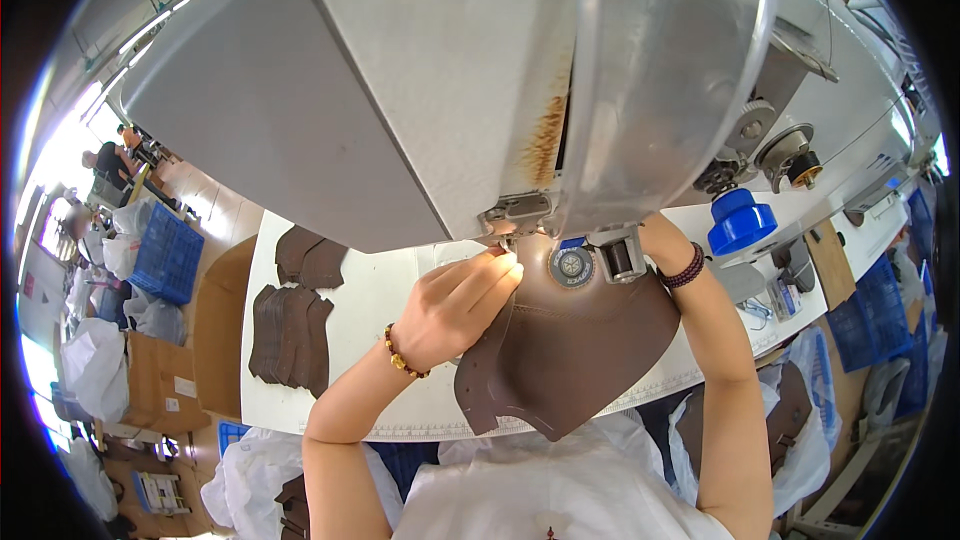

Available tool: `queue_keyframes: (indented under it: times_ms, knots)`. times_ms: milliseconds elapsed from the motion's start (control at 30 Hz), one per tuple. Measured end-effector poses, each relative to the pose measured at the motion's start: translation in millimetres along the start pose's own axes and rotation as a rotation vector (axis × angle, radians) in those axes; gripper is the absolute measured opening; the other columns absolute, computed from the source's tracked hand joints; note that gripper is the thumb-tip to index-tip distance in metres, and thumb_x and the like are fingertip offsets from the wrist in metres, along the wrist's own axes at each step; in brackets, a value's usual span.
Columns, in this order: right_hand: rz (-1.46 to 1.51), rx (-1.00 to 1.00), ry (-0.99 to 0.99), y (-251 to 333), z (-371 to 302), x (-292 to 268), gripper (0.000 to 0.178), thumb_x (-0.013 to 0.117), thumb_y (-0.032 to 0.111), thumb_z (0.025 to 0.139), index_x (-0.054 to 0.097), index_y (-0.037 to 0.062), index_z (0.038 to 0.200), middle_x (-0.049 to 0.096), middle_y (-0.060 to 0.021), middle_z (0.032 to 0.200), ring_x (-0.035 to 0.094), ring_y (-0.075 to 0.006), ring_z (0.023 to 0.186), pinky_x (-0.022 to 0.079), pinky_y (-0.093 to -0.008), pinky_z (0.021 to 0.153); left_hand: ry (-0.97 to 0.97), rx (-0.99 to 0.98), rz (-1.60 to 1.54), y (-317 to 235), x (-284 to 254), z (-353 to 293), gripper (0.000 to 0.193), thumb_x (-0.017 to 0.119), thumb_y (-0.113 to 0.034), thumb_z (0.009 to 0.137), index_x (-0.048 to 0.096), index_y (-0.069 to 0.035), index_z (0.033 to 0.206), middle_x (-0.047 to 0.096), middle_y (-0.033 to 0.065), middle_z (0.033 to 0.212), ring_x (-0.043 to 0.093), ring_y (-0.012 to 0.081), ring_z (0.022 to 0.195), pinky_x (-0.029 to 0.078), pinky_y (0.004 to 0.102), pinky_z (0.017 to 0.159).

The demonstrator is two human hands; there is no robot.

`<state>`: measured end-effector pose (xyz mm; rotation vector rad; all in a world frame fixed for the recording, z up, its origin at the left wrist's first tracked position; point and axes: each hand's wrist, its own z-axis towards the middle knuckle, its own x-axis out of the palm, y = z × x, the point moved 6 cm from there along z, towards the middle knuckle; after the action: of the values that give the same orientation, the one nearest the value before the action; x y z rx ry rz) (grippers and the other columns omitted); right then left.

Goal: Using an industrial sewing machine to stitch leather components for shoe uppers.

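Observation:
A large sewing machine (400,90) fills the upper middle of the view. Below its needle area (508,240) lies a curved brown leather-like piece (570,360) with a line of stitching, draping toward me. My left hand (465,302) is closed, thumb and fingertips pinched together right beside the needle; what is between them, perhaps nothing, is too small to tell. Part of my right hand (657,238) shows at the right of the needle area, past the piece; its fingers are hidden behind the machine. A round metal dial (572,266) and a roller part (620,255) sit between the hands.
Stacked brown pieces (290,335) lie on the white table (390,290) at left. A blue knob (741,222) sticks out at right. Plastic bags with brown pieces (800,400) hang by the table's near right edge. Cartons (165,380) and a blue crate (168,252) stand at left.

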<state>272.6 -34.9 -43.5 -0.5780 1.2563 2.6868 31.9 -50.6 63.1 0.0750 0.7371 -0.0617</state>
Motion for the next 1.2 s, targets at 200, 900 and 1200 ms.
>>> queue_keyframes:
  times_ms: [200, 900, 1200]
  knots:
    - [-0.212, -0.073, -0.036, 8.7, -6.9, 0.7, 0.034, 0.070, 0.016, 0.074, 0.061, 0.0084, 0.106, 0.062, -0.0063, 0.107, 0.056, -0.0234, 0.104, 0.044, -0.0387, 0.091, -0.003, -0.035, 0.003, -2.2, 2.1, -3.0, 0.025, 0.062, -0.004, 0.067, 0.062, 0.003, 0.091, 0.061, 0.0134, 0.090, 0.065, 0.0282, 0.080, 0.055, 0.0331, 0.066]
    - [-0.636, 0.287, 0.261, 201.2, 4.5, 59.0, 0.084, 0.083, 0.047, 0.041, 0.060, 0.0075, 0.111, 0.047, -0.0161, 0.126, 0.043, -0.0357, 0.119, 0.034, -0.0464, 0.097, -0.120, -0.173, 0.156, -4.9, 14.5, -10.1, 0.033, 0.059, -0.009, 0.062, 0.058, 0.000, 0.094, 0.052, 0.0069, 0.086, 0.060, 0.0181, 0.074, 0.052, 0.0270, 0.061]
    - [-1.106, 0.325, 0.138, 193.5, -13.2, 97.8, 0.043, 0.064, 0.028, 0.071, 0.060, 0.0097, 0.109, 0.047, -0.0204, 0.128, 0.043, -0.0397, 0.120, 0.028, -0.0535, 0.101, -0.187, -0.287, 0.181, -8.3, 17.8, -10.4, 0.024, 0.058, -0.011, 0.066, 0.057, 0.003, 0.084, 0.052, 0.0100, 0.088, 0.058, 0.0218, 0.089, 0.051, 0.0270, 0.065]
